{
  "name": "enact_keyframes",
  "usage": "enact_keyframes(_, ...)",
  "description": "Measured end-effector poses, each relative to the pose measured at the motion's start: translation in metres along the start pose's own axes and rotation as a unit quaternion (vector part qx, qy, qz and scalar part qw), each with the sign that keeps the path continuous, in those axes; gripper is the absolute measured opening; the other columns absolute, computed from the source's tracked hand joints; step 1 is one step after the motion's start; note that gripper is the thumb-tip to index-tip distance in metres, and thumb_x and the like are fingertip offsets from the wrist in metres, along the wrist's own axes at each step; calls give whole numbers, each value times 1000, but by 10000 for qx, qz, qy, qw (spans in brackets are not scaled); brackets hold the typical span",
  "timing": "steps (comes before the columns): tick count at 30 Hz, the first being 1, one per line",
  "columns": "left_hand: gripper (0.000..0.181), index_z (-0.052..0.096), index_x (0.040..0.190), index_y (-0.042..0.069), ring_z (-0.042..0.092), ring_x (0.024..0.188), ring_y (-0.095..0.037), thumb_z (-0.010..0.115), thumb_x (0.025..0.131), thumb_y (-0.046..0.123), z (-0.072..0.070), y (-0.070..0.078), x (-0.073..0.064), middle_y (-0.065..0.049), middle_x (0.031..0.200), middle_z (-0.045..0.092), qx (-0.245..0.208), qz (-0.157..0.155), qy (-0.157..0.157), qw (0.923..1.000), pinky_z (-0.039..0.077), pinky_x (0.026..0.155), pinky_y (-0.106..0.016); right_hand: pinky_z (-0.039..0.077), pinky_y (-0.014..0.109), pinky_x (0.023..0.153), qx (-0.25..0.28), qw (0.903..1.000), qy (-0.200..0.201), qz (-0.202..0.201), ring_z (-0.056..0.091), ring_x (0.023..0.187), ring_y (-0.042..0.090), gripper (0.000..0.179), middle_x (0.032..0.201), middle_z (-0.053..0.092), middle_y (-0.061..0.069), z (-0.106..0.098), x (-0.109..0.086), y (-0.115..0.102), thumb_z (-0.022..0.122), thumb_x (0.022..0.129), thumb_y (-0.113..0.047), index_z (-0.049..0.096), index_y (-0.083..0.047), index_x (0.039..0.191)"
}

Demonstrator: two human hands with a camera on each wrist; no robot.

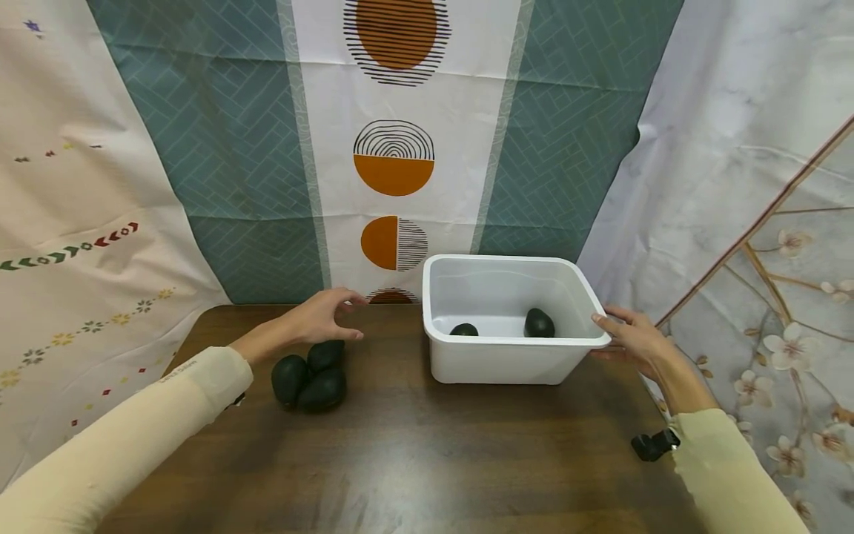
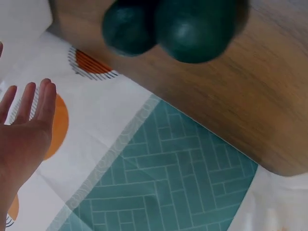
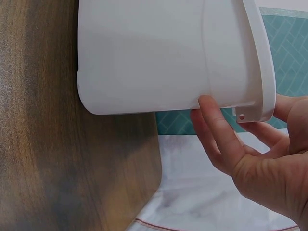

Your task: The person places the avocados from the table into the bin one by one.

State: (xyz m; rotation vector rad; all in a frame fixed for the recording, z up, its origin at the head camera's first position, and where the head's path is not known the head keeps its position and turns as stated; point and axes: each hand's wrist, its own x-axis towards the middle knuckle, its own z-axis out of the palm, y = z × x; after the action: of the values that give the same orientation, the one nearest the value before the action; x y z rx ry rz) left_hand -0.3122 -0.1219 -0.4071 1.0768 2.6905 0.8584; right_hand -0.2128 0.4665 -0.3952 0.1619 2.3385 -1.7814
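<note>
Three dark green avocados [image 1: 323, 389] lie in a cluster on the left of the table, touching one another. My left hand [image 1: 322, 317] hovers just behind and above them, fingers spread loosely and holding nothing; in the left wrist view its fingers [image 2: 45, 103] extend over the patterned cloth. A white plastic bin [image 1: 500, 363] stands right of the table's middle, with two more avocados [image 1: 539, 323] inside, one partly hidden by the front wall. My right hand [image 1: 634, 341] grips the bin's right end, thumb over the rim and fingers [image 3: 219, 130] against the outer wall below it.
The brown wooden table [image 1: 400, 460] ends at a back edge close behind the bin. A hanging cloth [image 1: 400, 104] with teal panels and orange circles rises behind it. Light printed curtains [image 1: 754, 148] close off both sides.
</note>
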Motion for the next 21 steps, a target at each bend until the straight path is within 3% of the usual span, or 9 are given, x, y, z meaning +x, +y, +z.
enact_keyframes(9,60,63,140,4,63,122,-38,86,91,30,0,-19,-16,-13,135,63,534,-192,-83,9984,51,104,-56,62,45,89,-72,10000,-7,24,73,96,13,77,156,32,41,1,-1,-1,52,113,-34,12,6,167)
enact_keyframes(21,62,61,140,0,57,130,-46,85,92,31,11,-41,-29,-21,137,60,778,-464,-293,9955,46,108,-63,62,46,89,-38,10000,-38,-30,72,96,13,77,157,31,40,2,-2,-2,51,113,-33,12,6,167)
